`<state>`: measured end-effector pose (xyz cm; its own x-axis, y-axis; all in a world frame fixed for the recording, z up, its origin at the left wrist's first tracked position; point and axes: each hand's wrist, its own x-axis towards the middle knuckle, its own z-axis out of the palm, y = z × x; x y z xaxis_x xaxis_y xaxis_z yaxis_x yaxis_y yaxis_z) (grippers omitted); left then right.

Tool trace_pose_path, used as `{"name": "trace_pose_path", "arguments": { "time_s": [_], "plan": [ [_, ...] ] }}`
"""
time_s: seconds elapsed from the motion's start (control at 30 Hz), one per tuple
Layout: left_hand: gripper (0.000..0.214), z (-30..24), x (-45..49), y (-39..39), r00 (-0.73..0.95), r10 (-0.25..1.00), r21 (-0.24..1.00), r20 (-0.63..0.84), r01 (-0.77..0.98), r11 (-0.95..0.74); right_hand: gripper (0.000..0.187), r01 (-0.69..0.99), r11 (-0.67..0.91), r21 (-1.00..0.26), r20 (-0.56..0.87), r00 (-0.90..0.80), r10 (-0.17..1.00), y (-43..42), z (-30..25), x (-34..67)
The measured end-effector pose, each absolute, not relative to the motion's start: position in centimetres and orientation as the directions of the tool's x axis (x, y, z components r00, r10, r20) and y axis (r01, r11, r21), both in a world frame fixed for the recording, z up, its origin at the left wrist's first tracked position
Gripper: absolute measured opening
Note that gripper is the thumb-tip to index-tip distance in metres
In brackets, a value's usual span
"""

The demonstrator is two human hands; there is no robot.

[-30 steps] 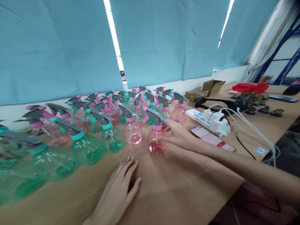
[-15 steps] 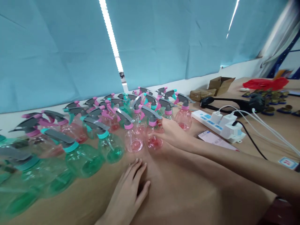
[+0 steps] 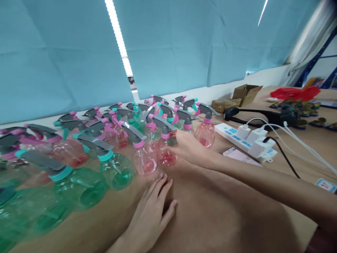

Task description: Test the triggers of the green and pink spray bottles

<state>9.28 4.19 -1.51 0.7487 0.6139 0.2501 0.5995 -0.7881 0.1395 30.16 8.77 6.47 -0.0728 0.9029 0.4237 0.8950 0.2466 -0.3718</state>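
Observation:
My right hand (image 3: 188, 144) reaches in from the right and has its fingers around the body of a pink spray bottle (image 3: 168, 159), which stands upright at the front of a group. The fingertips are partly hidden behind the bottle. Palm down on the table, my left hand (image 3: 152, 211) lies with its fingers spread and holds nothing. Just beyond its fingertips stands another pink spray bottle (image 3: 146, 162). A green spray bottle (image 3: 117, 172) is to the left of that one. The bottles have grey trigger heads with pink or turquoise collars.
Many more pink and green spray bottles crowd the table's left and back. To the right are a power strip (image 3: 222, 130) with chargers and cables, a phone (image 3: 238, 154), a black headset-like device (image 3: 252, 114), an open cardboard box (image 3: 246, 95) and a red plastic bag (image 3: 293, 93).
My left hand has shifted slightly to the right on the table. My right hand stays at the same pink bottle. The bottles appear farther left as the view shifts.

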Motion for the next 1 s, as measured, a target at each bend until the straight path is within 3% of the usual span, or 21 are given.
{"name": "trace_pose_path", "arguments": {
  "time_s": [0.17,0.27,0.4,0.6,0.77,0.83,1.0],
  "plan": [
    [0.042,-1.7,9.2,4.2,0.752,0.611,0.137,0.248,0.597,-0.79,0.046,0.853,0.286,-0.436,0.452,-0.067,0.889,6.4,6.7,31.4],
    [0.042,-1.8,9.1,4.3,0.747,0.607,0.141,0.272,0.593,-0.793,0.03,0.821,0.24,-0.518,0.365,-0.041,0.93,4.8,7.2,33.4],
    [0.042,-1.7,9.5,4.9,0.746,0.606,0.143,0.277,0.592,-0.793,0.02,0.867,0.13,-0.48,0.352,0.055,0.935,4.2,7.8,36.3],
    [0.041,-1.4,11.2,5.9,0.736,0.622,0.158,0.268,0.603,-0.782,0.049,0.884,0.074,-0.462,0.432,0.151,0.889,6.4,6.8,37.8],
    [0.04,-1.2,11.5,6.0,0.725,0.628,0.171,0.283,0.607,-0.776,0.076,0.909,0.028,-0.416,0.416,0.162,0.895,7.9,6.2,37.0],
    [0.04,-1.2,11.4,6.0,0.727,0.628,0.163,0.279,0.608,-0.777,0.078,0.915,0.0,-0.404,0.401,0.178,0.899,8.2,6.2,36.7],
    [0.04,-1.3,11.5,6.0,0.738,0.621,0.142,0.264,0.607,-0.782,0.064,0.926,0.012,-0.377,0.417,0.159,0.895,9.0,6.1,36.4]
  ]
}}
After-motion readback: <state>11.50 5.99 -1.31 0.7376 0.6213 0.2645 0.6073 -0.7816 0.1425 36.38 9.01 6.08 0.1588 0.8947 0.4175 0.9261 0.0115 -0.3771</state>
